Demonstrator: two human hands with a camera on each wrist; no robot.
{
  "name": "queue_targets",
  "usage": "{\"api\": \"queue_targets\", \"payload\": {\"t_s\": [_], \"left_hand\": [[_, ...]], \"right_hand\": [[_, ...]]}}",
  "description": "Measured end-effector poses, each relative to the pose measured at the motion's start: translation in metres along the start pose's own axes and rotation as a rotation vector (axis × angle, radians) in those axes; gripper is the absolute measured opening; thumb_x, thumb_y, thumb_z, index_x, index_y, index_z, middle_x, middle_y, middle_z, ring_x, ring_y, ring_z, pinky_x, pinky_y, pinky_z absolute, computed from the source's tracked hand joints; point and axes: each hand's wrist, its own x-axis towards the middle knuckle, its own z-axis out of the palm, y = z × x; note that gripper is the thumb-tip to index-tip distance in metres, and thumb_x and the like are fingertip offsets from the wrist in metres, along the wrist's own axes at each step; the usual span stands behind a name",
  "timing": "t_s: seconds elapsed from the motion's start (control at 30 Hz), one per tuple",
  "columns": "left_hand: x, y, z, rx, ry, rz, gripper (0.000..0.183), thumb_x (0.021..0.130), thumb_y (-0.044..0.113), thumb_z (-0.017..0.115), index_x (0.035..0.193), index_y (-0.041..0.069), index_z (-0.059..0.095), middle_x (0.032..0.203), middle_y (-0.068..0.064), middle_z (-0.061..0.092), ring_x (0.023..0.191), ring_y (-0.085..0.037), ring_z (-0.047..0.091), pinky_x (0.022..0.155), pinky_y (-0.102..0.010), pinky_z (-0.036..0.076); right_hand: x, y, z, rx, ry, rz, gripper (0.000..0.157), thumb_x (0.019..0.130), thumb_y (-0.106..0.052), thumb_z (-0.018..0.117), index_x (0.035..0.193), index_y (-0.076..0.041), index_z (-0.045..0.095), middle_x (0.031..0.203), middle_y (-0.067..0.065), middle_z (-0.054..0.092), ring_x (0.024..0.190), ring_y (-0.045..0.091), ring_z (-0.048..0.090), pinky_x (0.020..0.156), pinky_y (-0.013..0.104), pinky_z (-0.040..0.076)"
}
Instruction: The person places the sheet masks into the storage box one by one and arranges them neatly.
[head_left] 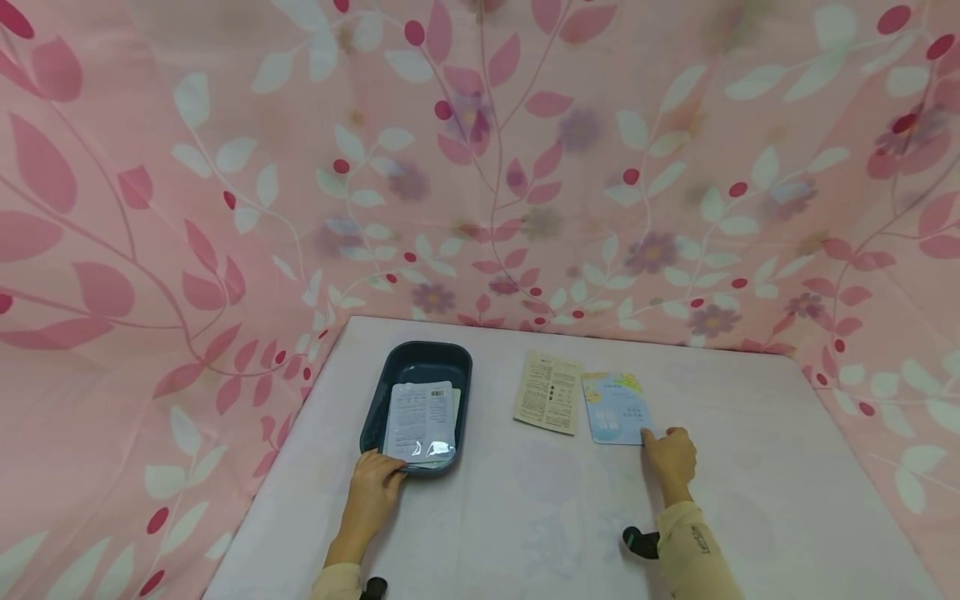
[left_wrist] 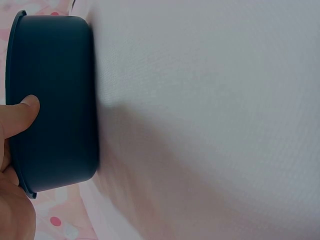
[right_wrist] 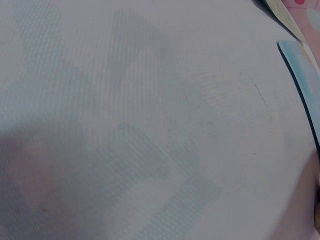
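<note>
A dark teal plastic tub (head_left: pixel 429 360) stands at the left of the table with white printed packets (head_left: pixel 420 421) lying flat in it. My left hand (head_left: pixel 372 483) grips the tub's near rim. In the left wrist view its thumb (left_wrist: pixel 31 107) presses the outer wall. Over to the right lies a light blue packet (head_left: pixel 618 410) with yellow flowers along its top. My right hand (head_left: pixel 672 457) pinches its near right corner; the fingertips are mostly out of sight in the right wrist view. A cream printed packet (head_left: pixel 549 392) lies just left of the blue one.
A white cloth (head_left: pixel 510 517) covers the table. Pink floral curtain (head_left: pixel 525 167) hangs behind the table and along both sides. A black strap end (head_left: pixel 641 542) sticks out beside my right wrist.
</note>
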Motion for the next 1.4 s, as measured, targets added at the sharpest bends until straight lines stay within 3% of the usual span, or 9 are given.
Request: {"api": "queue_targets", "payload": {"t_s": [0.43, 0.8, 1.07, 1.4], "left_hand": [[-0.0004, -0.0015, -0.0007, -0.002, 0.014, 0.018, 0.025, 0.056, -0.016, 0.079, 0.074, -0.001, 0.069, 0.075, -0.009, 0.069, 0.076, -0.024, 0.064, 0.09, -0.048, 0.044], [-0.0016, -0.001, -0.0011, 0.006, 0.001, -0.001, 0.024, 0.058, -0.015, 0.079, 0.075, -0.002, 0.07, 0.076, -0.009, 0.069, 0.077, -0.025, 0.064, 0.091, -0.049, 0.045], [-0.001, -0.0014, -0.0004, 0.001, 0.006, 0.012, 0.024, 0.058, -0.015, 0.079, 0.074, -0.001, 0.07, 0.075, -0.008, 0.069, 0.076, -0.024, 0.064, 0.09, -0.05, 0.045], [-0.0008, -0.0005, 0.001, -0.001, 0.015, 0.02, 0.025, 0.056, -0.016, 0.079, 0.074, -0.001, 0.069, 0.075, -0.008, 0.069, 0.075, -0.024, 0.064, 0.09, -0.048, 0.045]], "right_hand": [[-0.0009, -0.0033, 0.004, -0.01, -0.029, -0.004, 0.061, 0.088, -0.034, 0.061, 0.12, 0.015, 0.046, 0.114, 0.035, 0.052, 0.1, 0.048, 0.053, 0.076, 0.053, 0.048], [-0.0042, -0.0084, 0.0043, -0.006, -0.017, -0.006, 0.045, 0.088, -0.026, 0.061, 0.111, 0.012, 0.053, 0.11, 0.031, 0.056, 0.097, 0.045, 0.055, 0.074, 0.051, 0.048], [-0.0021, -0.0083, 0.005, 0.015, -0.022, 0.015, 0.043, 0.088, -0.023, 0.061, 0.112, 0.012, 0.053, 0.111, 0.031, 0.057, 0.097, 0.045, 0.055, 0.076, 0.051, 0.048], [-0.0009, -0.006, 0.0028, 0.07, -0.035, -0.019, 0.037, 0.086, -0.016, 0.062, 0.108, 0.014, 0.057, 0.105, 0.031, 0.059, 0.092, 0.043, 0.056, 0.072, 0.049, 0.048]]}}
